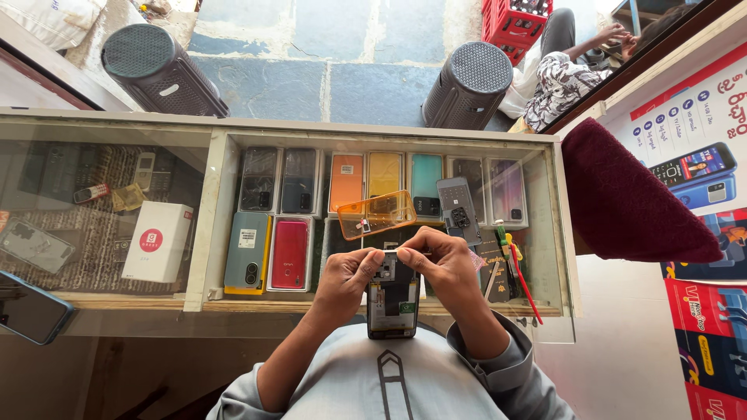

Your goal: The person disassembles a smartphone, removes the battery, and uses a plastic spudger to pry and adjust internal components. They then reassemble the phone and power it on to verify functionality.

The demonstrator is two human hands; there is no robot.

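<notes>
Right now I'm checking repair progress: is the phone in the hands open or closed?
Open: the phone has no back cover, so its inner parts show.

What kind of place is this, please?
Probably a small phone repair and sales shop: a glass display counter filled with phone cases, an opened phone held in both hands, and phone posters on the wall.
</notes>
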